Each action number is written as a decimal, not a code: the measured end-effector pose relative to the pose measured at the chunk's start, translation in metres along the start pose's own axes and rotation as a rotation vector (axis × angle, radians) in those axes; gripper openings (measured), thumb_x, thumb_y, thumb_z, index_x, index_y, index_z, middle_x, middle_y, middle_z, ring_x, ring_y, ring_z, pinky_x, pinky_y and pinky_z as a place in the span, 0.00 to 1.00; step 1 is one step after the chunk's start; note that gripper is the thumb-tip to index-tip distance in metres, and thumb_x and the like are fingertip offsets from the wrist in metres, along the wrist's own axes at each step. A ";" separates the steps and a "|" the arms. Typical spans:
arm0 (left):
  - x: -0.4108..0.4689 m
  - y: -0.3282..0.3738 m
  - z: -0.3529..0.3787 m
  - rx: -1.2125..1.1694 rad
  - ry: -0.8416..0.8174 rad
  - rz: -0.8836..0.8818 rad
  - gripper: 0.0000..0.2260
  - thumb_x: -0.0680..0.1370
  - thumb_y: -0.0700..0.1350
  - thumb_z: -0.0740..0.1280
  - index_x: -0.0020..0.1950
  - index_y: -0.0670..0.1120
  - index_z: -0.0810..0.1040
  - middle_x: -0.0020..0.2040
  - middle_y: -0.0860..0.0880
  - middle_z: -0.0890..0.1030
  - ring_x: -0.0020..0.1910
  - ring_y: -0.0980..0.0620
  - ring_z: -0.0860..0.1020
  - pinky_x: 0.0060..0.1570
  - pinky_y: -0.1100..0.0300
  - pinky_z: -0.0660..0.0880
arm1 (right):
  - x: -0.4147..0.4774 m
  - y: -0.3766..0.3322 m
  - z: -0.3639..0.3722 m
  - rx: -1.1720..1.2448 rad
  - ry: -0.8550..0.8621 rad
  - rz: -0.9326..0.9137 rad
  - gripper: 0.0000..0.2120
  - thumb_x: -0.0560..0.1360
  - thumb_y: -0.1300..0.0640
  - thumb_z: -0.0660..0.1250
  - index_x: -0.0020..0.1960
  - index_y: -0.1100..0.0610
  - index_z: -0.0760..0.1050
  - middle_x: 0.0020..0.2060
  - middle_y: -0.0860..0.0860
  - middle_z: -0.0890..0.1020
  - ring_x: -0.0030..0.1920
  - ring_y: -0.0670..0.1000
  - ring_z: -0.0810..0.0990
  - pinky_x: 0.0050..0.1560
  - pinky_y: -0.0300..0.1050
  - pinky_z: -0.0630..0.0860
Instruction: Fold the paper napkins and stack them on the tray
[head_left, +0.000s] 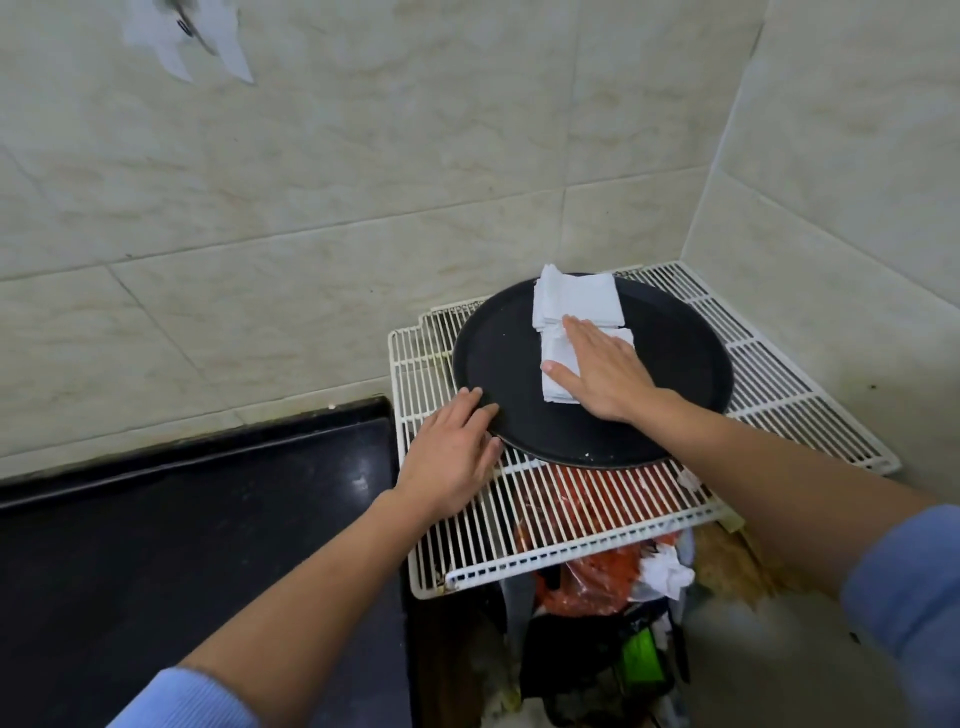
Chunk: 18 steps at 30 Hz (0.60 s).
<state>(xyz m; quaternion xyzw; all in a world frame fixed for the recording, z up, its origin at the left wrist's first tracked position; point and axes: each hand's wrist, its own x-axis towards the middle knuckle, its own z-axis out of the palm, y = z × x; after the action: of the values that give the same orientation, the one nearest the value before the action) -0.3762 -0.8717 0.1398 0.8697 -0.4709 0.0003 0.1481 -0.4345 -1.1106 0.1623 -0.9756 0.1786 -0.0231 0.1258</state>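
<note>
A round black tray (498, 358) lies on a white wire rack. On the tray sit two piles of white paper napkins: a far pile (574, 301) and a nearer folded pile (557, 374). My right hand (605, 371) lies flat on the nearer pile, fingers straight, pressing it down. My left hand (452, 457) rests with straight fingers against the tray's near-left rim, palm on the rack.
The white wire rack (571, 519) sits over a bin of rubbish with red plastic bags (592, 577) and crumpled paper (665, 571). A black countertop (182, 545) lies to the left. Tiled walls form a corner behind and to the right.
</note>
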 end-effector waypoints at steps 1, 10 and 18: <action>-0.005 -0.003 -0.006 -0.002 0.032 -0.007 0.21 0.81 0.53 0.55 0.73 0.47 0.65 0.74 0.46 0.64 0.74 0.48 0.60 0.73 0.50 0.59 | -0.004 -0.005 -0.005 0.018 0.044 0.007 0.35 0.80 0.38 0.51 0.78 0.56 0.47 0.78 0.53 0.54 0.77 0.52 0.51 0.75 0.54 0.52; -0.140 -0.078 -0.053 0.079 0.057 -0.271 0.13 0.79 0.50 0.61 0.61 0.47 0.75 0.55 0.48 0.77 0.53 0.46 0.75 0.51 0.50 0.74 | -0.046 -0.142 -0.010 0.048 0.302 -0.247 0.18 0.79 0.49 0.60 0.66 0.55 0.72 0.59 0.53 0.78 0.58 0.54 0.75 0.56 0.53 0.73; -0.380 -0.163 -0.093 0.108 0.034 -0.684 0.09 0.78 0.50 0.60 0.53 0.49 0.77 0.51 0.50 0.79 0.51 0.45 0.78 0.46 0.54 0.74 | -0.118 -0.350 0.079 0.117 0.027 -0.534 0.14 0.77 0.49 0.62 0.60 0.50 0.75 0.52 0.47 0.81 0.52 0.52 0.79 0.50 0.48 0.76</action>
<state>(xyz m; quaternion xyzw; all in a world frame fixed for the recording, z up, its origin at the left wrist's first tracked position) -0.4412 -0.4535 0.1337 0.9836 -0.1491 -0.0098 0.1011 -0.4182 -0.7337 0.1744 -0.9787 -0.0851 -0.0790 0.1691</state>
